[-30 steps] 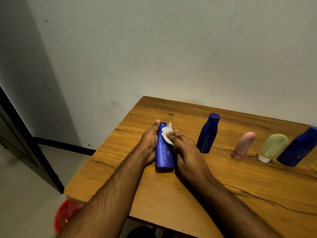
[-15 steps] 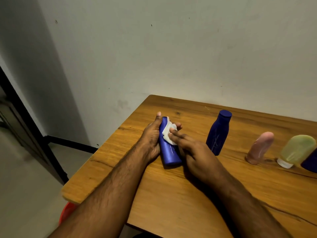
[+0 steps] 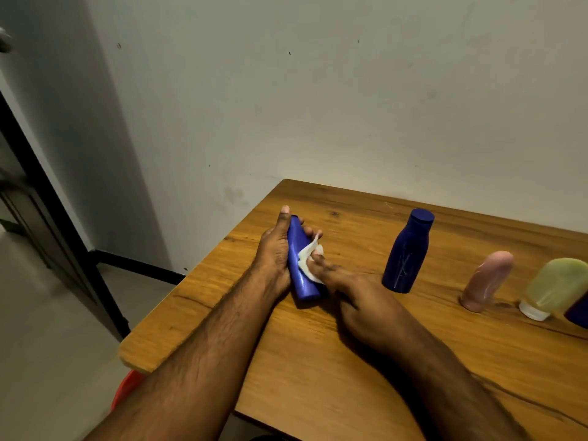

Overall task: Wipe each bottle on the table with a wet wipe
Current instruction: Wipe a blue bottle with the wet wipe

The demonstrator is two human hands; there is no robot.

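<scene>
Left hand [image 3: 273, 253] grips the blue bottle [image 3: 300, 265], tilted on the wooden table [image 3: 334, 361] near its 9 o'clock edge. Right hand [image 3: 356, 294] pinches the wet wipe [image 3: 310, 259] against the bottle's side — wiping appears under way. At 3 o'clock stand 4 more: a dark blue bottle [image 3: 405, 253], a pink bottle [image 3: 486, 281], a yellow-green bottle [image 3: 553, 288] and a partly cropped blue one [image 3: 577, 310]. Whether any is wiped cannot be told. Open board lies toward 6 o'clock — the left edge is close.
</scene>
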